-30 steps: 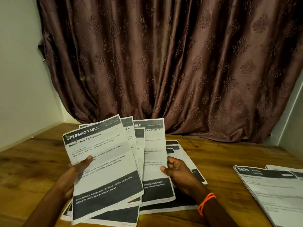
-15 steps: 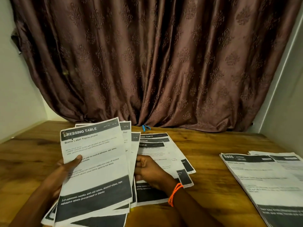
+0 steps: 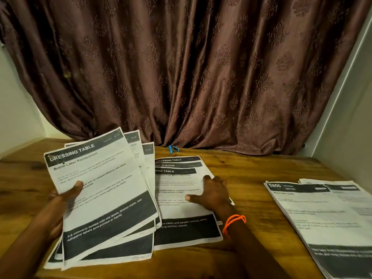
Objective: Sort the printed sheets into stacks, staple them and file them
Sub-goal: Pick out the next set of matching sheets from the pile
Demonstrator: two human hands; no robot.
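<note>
Wooden table (image 3: 251,170) | left hand (image 3: 60,200) holds fanned sheets (image 3: 104,190) | right hand (image 3: 213,194) flat on stack (image 3: 181,206)

Counter (image 3: 251,168): wood, grained, satin sheen. Printed sheets (image 3: 104,190): matt paper, dark printed bands. Curtain (image 3: 181,67): brown cloth, embossed pattern, faint sheen. Wristband (image 3: 234,221): orange cord. Walls (image 3: 18,109): smooth, matt.

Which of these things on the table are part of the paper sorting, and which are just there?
In use: fanned sheets held by left hand; middle pile under right hand; right-hand stacks; small blue object, possibly a stapler.
Just there: curtain; orange wristband.
</note>
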